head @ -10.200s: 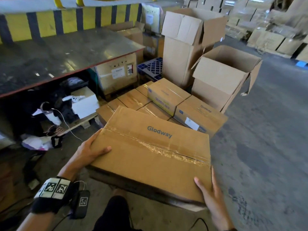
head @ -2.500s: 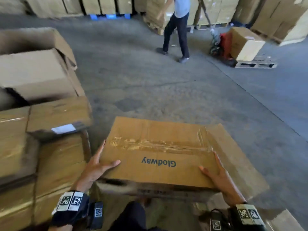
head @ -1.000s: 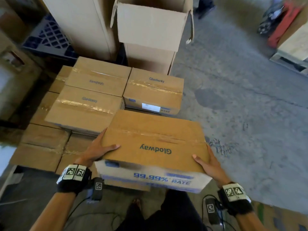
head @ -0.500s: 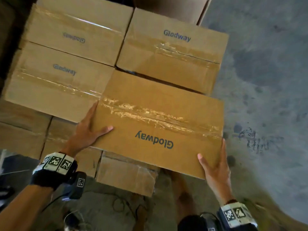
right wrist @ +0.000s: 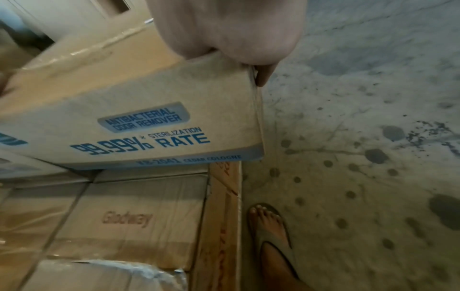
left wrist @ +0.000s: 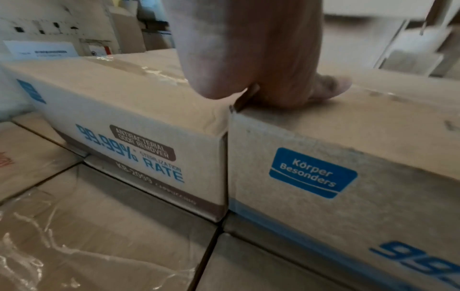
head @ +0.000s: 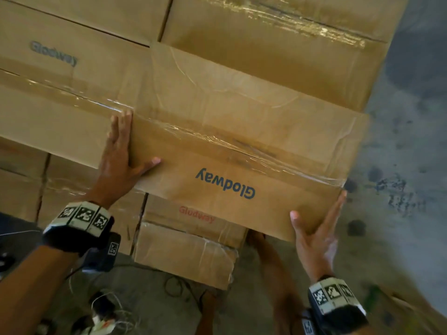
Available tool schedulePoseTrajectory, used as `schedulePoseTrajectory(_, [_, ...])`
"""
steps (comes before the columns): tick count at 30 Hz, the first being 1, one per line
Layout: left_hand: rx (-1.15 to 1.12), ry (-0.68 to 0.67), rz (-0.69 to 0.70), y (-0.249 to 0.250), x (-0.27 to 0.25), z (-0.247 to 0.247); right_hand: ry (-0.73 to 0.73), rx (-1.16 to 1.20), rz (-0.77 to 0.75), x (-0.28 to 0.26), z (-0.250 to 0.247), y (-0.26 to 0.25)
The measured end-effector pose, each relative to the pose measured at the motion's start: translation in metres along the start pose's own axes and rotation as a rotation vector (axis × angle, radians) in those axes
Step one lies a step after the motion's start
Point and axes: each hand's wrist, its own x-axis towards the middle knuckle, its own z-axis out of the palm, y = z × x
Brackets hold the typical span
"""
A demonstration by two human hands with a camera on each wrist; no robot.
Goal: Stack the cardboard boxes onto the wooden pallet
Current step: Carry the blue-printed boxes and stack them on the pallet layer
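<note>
A taped cardboard box (head: 242, 141) printed "Glodway" lies flat on the lower layer of boxes (head: 188, 250), in the near right place of the upper layer. Its left end butts against a neighbouring box (left wrist: 124, 110) and its far side meets another box (head: 278, 52). My left hand (head: 118, 160) lies straight along the box's left end with the thumb on top (left wrist: 331, 84). My right hand (head: 316, 233) presses flat on the near right corner (right wrist: 251, 74), thumb on the lid. The pallet is hidden under the stack.
Stained concrete floor (head: 406, 165) runs along the right of the stack. My foot in a sandal (right wrist: 268, 222) stands close to the stack's near right corner. Loose cables (head: 108, 317) lie on the floor at the lower left.
The box has gone forward and down, from hovering over the near edge of the stack to lying against the boxes on its left and behind. Both hands kept their places on it.
</note>
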Motion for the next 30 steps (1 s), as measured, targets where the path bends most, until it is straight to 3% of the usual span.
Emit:
schedulePoseTrajectory(4, [0.183,0.042,0.036,-0.008,0.012,0.029,-0.045,-0.034,0.024,0.018,0.015,0.006])
schedulePoseTrajectory(15, [0.233,0.005,0.075,-0.015,0.013,0.028,-0.019,-0.022,0.053,0.018,0.019,0.006])
schedulePoseTrajectory(19, [0.282,-0.056,0.043,-0.010,0.014,0.024,-0.085,-0.002,0.075,0.019,0.014,0.000])
schedulePoseTrajectory(22, [0.298,-0.223,-0.081,0.004,0.018,0.001,-0.259,-0.021,0.144,0.021,-0.004,-0.010])
schedulePoseTrajectory(25, [0.162,-0.454,-0.173,0.042,0.011,-0.049,-0.430,-0.083,0.147,0.025,-0.032,-0.015])
schedulePoseTrajectory(27, [0.088,-0.484,-0.162,0.069,-0.013,-0.081,-0.497,-0.099,0.164,0.016,-0.060,-0.023])
schedulePoseTrajectory(30, [0.036,-0.410,-0.107,0.089,-0.076,-0.112,-0.507,-0.175,0.131,-0.016,-0.106,-0.036])
